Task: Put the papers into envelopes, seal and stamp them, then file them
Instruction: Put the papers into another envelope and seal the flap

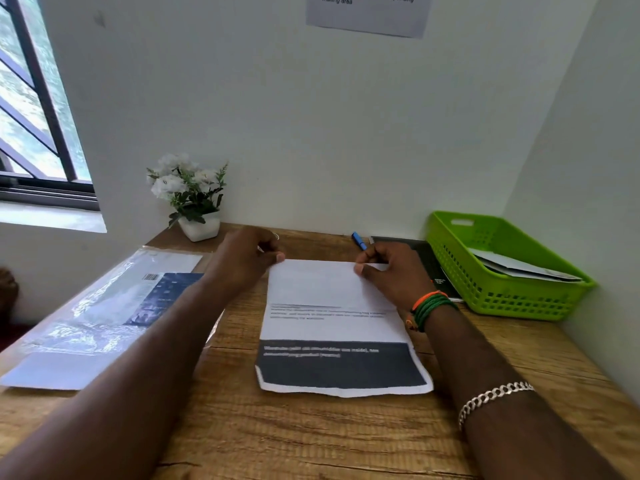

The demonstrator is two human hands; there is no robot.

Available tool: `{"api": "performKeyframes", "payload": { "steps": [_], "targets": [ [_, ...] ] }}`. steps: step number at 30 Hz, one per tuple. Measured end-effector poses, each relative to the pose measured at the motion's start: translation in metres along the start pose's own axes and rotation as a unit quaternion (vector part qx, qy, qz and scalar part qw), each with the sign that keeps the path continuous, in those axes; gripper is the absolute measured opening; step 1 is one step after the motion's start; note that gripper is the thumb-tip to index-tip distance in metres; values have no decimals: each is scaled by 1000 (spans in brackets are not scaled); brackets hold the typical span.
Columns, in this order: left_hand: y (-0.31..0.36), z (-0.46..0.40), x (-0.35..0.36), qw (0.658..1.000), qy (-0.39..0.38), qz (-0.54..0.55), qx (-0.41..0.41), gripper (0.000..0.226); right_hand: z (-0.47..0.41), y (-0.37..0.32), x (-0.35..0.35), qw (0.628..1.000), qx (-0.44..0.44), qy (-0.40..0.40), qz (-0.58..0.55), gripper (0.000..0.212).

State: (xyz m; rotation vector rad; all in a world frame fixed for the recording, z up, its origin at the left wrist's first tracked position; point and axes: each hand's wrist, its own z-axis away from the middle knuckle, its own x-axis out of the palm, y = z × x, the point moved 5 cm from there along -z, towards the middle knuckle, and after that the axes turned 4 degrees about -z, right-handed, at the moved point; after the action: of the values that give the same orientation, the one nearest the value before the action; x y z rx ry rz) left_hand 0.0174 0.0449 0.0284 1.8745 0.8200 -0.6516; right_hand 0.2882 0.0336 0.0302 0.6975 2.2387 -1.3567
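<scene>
A printed paper (332, 327) lay flat in the middle of the wooden desk (311, 438), its dark band at the near edge and its plain white part toward the wall. Both hands worked its far edge. The left hand (247, 259) gripped the far left corner, fingers curled and thumb tip on the sheet. The right hand (391, 271) pinched the far edge nearer the right corner between thumb and forefinger, the other fingers curled behind. The edge looked slightly lifted there, so this was probably the start of a fold, though no crease showed yet.

To the left, partly under the left forearm, sat a clear plastic sleeve (104, 313) holding more printed sheets. Beyond the right hand, a blue pen (359, 240) and a dark notebook (433, 265) rested near the wall. At the far right stood a green basket (498, 296) with what seemed to be envelopes (519, 266) inside; whether any were sealed could not be told. A potted white flower (188, 195) stood at the far left by the window.

By that evidence the job was early: this sheet was unfolded and outside any envelope, no stamp was visible, and sealing, stamping and filing remained, with more sheets waiting.
</scene>
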Motion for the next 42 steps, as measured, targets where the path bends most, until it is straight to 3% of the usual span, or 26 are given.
{"api": "performKeyframes", "payload": {
  "steps": [5,8,12,16,22,28,32,35,42],
  "targets": [
    [-5,-1,1,1000,15,2,-6,8,-3,22,-20,997,42,54,-24,14],
    [3,0,5,999,9,44,-2,8,-2,18,-11,998,36,29,-45,15],
    [5,-2,13,1000,-7,20,9,6,-3,6,0,998,15,-1,-69,9],
    [4,-2,12,1000,2,3,4,37,-2,1,1,996,10,-3,-89,4],
    [2,-3,10,1000,23,-1,21,8,-2,3,1,996,31,-4,-83,4],
    [-1,-5,11,999,19,4,27,7,0,25,-20,991,110,32,-70,12],
    [4,-3,5,998,51,11,20,5,-1,15,-30,995,59,57,-51,17],
    [7,1,-5,996,77,38,12,6,1,-2,-24,1000,7,15,0,21],
    [25,10,-10,998,18,34,44,13,7,-23,-22,994,-71,-11,77,10]
  ]
}}
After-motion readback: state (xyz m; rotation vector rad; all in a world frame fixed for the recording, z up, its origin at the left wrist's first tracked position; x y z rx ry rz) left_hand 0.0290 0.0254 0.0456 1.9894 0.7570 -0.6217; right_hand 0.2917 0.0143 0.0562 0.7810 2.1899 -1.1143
